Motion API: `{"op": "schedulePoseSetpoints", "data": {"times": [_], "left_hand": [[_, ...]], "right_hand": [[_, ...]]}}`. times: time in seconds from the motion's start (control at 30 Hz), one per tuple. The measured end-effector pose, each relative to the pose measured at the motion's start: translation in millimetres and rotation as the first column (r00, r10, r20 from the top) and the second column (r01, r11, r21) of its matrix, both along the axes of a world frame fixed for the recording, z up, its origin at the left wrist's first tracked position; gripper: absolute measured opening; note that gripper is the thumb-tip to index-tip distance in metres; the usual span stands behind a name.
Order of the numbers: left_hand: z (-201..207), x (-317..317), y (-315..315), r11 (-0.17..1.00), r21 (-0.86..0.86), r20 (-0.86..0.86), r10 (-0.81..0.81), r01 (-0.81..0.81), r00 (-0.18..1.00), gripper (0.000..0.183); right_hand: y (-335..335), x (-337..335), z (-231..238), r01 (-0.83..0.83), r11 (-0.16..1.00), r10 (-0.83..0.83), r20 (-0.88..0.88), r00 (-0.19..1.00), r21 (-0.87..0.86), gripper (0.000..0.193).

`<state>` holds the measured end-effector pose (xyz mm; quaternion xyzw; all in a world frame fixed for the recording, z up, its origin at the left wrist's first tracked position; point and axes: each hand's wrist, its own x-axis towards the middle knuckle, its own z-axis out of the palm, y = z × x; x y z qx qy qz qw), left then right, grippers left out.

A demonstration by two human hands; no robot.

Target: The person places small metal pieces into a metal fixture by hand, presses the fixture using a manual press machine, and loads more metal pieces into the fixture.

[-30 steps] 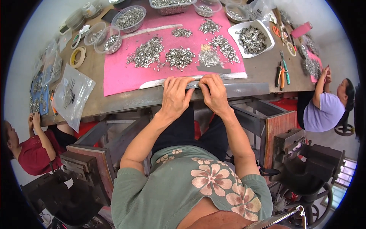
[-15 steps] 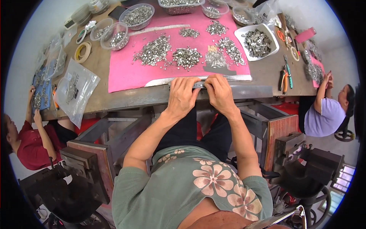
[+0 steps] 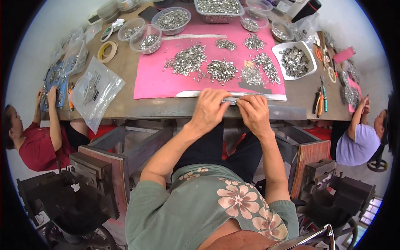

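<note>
At the table's front edge, my left hand [image 3: 209, 107] and my right hand [image 3: 255, 111] are close together with fingers pinched. Between their fingertips they grip a short, narrow silvery metal strip [image 3: 230, 100]; most of it is hidden by the fingers. Just beyond lies a pink ribbed mat [image 3: 158, 81], a white strip along its near edge. On it are heaps of small silvery metal pieces [image 3: 186, 59], a darker heap [image 3: 222, 71], and a bundle of thin pieces [image 3: 251, 76] beside a dark grey flat strip [image 3: 255, 87].
A white square bowl [image 3: 311, 62] and clear tubs [image 3: 171, 21] hold metal pieces. Pliers [image 3: 320, 100] lie right; tape rolls [image 3: 107, 51] and a plastic bag [image 3: 98, 93] lie left. Co-workers sit at left [image 3: 39, 141] and right [image 3: 360, 141]. Metal vises [image 3: 93, 179] stand below.
The whole view has shifted, so the table sits lower and further right. My hands stay pinched on the strip at the table edge. The left co-worker's nearer hand has moved up onto the blue mat.
</note>
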<state>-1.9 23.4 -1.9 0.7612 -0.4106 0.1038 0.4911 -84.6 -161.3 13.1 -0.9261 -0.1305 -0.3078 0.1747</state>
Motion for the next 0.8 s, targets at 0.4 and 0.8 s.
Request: {"op": "schedulePoseSetpoints", "data": {"times": [0.4, 0.8], "left_hand": [[-8.5, 78.0, 45.0, 0.925, 0.201, 0.275, 0.261, -0.321, 0.925, 0.006], [-5.9, 77.3, 43.3, 0.907, 0.289, 0.319, 0.21, -0.306, 0.924, 0.009]], "right_hand": [[-6.9, 14.2, 26.4, -0.047, 0.995, 0.068, -0.254, 0.965, 0.089, 0.008], [34.9, 122.7, -5.3, -0.036, 0.993, 0.011, -0.216, 0.976, -0.112, 0.011]]}}
